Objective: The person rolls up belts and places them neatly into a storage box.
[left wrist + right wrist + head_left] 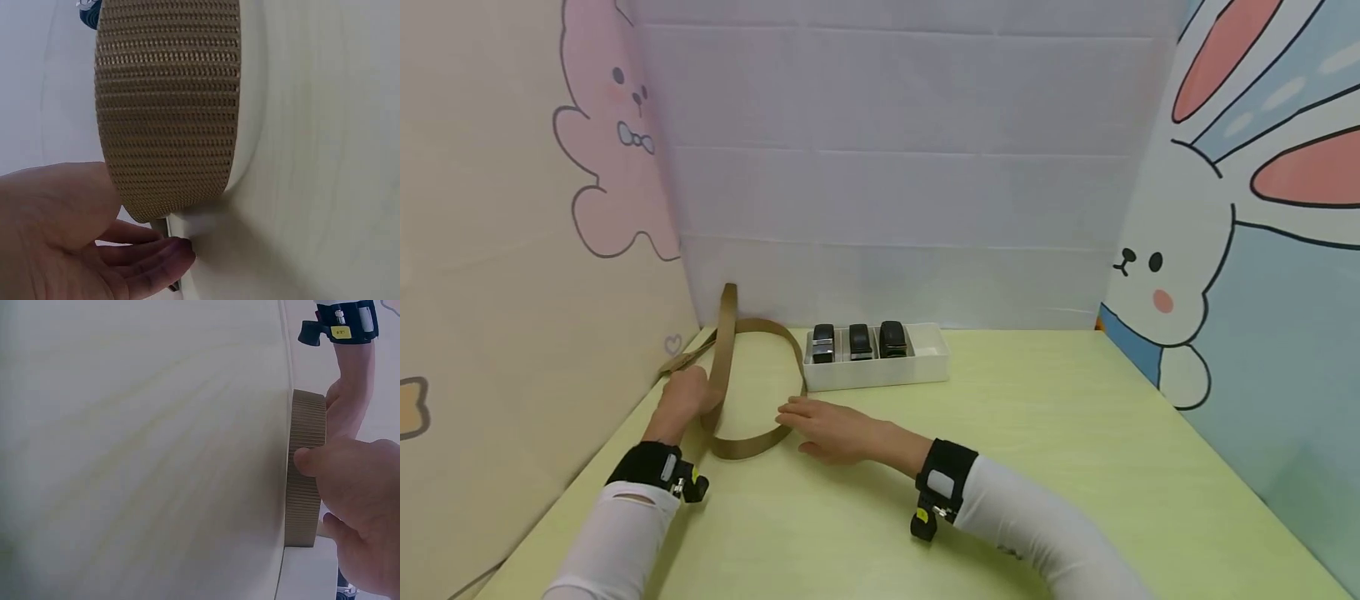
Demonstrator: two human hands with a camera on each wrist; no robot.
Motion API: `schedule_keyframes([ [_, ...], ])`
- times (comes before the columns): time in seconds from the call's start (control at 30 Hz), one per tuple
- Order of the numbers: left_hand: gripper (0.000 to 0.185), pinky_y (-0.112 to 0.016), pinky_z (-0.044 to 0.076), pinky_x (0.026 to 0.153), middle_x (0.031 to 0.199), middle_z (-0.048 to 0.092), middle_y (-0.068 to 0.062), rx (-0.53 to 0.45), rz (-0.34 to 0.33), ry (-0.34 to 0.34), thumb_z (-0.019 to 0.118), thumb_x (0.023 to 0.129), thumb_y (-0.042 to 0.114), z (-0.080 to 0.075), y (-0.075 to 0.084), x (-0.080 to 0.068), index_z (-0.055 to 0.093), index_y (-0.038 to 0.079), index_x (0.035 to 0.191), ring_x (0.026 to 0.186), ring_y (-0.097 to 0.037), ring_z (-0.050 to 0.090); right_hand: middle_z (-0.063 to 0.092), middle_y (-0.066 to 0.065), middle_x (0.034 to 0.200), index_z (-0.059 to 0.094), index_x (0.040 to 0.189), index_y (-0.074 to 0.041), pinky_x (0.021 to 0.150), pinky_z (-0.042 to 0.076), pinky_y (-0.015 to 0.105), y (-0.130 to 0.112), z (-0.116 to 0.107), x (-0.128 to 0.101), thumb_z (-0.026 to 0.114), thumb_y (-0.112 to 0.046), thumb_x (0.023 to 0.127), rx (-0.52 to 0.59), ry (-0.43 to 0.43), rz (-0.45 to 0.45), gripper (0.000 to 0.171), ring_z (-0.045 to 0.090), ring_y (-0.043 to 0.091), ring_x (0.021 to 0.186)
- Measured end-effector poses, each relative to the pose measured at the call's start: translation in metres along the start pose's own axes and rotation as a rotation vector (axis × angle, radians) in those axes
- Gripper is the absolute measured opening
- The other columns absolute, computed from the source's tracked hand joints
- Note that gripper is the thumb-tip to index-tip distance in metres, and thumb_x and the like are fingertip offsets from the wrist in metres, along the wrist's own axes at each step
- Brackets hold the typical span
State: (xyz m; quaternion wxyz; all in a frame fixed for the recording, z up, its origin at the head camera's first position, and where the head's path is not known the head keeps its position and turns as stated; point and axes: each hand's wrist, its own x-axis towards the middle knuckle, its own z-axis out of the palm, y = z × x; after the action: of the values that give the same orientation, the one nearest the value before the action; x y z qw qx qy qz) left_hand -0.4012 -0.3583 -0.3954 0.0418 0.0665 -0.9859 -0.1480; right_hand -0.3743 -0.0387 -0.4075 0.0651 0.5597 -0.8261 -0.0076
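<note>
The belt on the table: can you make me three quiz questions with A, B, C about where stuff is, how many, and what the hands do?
1. Where is the white tray?
A. right of the belt loop
B. on the floor
C. under the right hand

2. How many black buckles lie in the tray?
A. one
B. three
C. five

3. What is the right hand doing?
A. waving in air
B. touching the tan belt with straight fingers
C. holding a buckle

Answers: 1 A, the tray sits beside the loop. 2 B, three stand in a row. 3 B, fingertips meet the belt.
</note>
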Motion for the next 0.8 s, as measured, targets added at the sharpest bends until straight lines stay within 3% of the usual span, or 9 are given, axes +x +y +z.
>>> schedule_keyframes([
  [0.1,0.034,-0.054,0.059,0.08,0.109,0.07,-0.039,-0.042,-0.008,-0.021,0.068,0.091,0.014,0.003,-0.003,0.001,0.064,-0.018,0.104,0.09,-0.044,0.064,0.067,0.008,0.156,0.063,0.156,-0.007,0.127,0.048,0.027,0.0,0.004,0.006,0.067,-0.017,0.115,-0.024,0.046,-0.013,0.042,0.063,0.022,0.149],
  [0.2,0.032,-0.047,0.056,0.074,0.104,0.069,-0.033,-0.086,-0.025,-0.029,0.072,0.086,0.012,0.006,-0.003,0.003,0.063,-0.015,0.102,0.087,-0.039,0.061,0.077,0.005,0.136,0.075,0.137,-0.009,0.112,0.056,0.024,0.0,0.006,0.007,0.068,-0.012,0.113,0.023,0.101,-0.015,0.025,0.074,0.018,0.127],
  [0.3,0.035,-0.046,0.056,0.074,0.104,0.068,-0.031,-0.112,-0.039,-0.046,0.074,0.085,0.012,0.008,-0.005,0.006,0.062,-0.015,0.105,0.089,-0.039,0.062,0.082,0.002,0.12,0.081,0.121,-0.011,0.101,0.059,0.022,0.0,0.001,0.001,0.069,-0.01,0.112,0.095,0.111,-0.019,0.015,0.078,0.016,0.112],
  [0.37,0.038,-0.047,0.056,0.074,0.102,0.069,-0.03,-0.117,-0.036,-0.043,0.076,0.083,0.014,0.018,-0.014,0.019,0.064,-0.013,0.106,0.09,-0.043,0.062,0.083,0.0,0.114,0.083,0.114,-0.013,0.096,0.059,0.02,0.0,-0.004,-0.009,0.069,-0.011,0.113,0.121,0.083,-0.017,0.013,0.078,0.013,0.105],
  [0.47,0.036,-0.049,0.056,0.072,0.1,0.071,-0.027,-0.11,-0.041,-0.032,0.08,0.079,0.015,0.037,-0.033,0.046,0.067,-0.009,0.103,0.091,-0.046,0.062,0.083,-0.002,0.11,0.083,0.111,-0.015,0.093,0.058,0.019,0.0,-0.012,-0.029,0.07,-0.013,0.113,0.142,0.028,-0.021,0.013,0.076,0.01,0.101],
  [0.57,0.024,-0.05,0.055,0.07,0.097,0.072,-0.026,-0.12,-0.021,-0.023,0.081,0.084,0.015,0.056,-0.052,0.069,0.069,-0.003,0.094,0.089,-0.047,0.062,0.082,-0.003,0.107,0.083,0.109,-0.016,0.091,0.057,0.018,0.005,-0.015,-0.056,0.071,-0.013,0.112,0.17,-0.016,-0.02,0.013,0.074,0.008,0.097],
  [0.67,0.021,-0.051,0.054,0.066,0.091,0.073,-0.025,-0.113,0.02,0.035,0.073,0.095,0.018,0.064,-0.054,0.075,0.071,0.003,0.081,0.081,-0.043,0.066,0.081,-0.004,0.104,0.083,0.106,-0.016,0.089,0.057,0.018,0.013,-0.018,-0.088,0.072,-0.011,0.111,0.2,-0.037,-0.005,0.012,0.071,0.005,0.093],
  [0.77,0.031,-0.053,0.056,0.064,0.085,0.075,-0.022,-0.142,0.108,0.067,0.066,0.104,0.021,0.056,-0.043,0.064,0.078,0.005,0.081,0.076,-0.042,0.069,0.081,-0.004,0.102,0.082,0.104,-0.015,0.088,0.058,0.019,0.024,-0.02,-0.121,0.073,-0.008,0.11,0.224,-0.036,0.022,0.013,0.069,0.003,0.091],
  [0.8,0.035,-0.049,0.055,0.061,0.079,0.075,-0.017,-0.159,0.168,0.092,0.064,0.105,0.024,0.056,-0.041,0.061,0.079,0.007,0.078,0.07,-0.037,0.069,0.081,-0.004,0.102,0.082,0.103,-0.015,0.088,0.058,0.02,0.029,-0.02,-0.132,0.073,-0.007,0.109,0.231,-0.03,0.033,0.013,0.069,0.003,0.091],
])
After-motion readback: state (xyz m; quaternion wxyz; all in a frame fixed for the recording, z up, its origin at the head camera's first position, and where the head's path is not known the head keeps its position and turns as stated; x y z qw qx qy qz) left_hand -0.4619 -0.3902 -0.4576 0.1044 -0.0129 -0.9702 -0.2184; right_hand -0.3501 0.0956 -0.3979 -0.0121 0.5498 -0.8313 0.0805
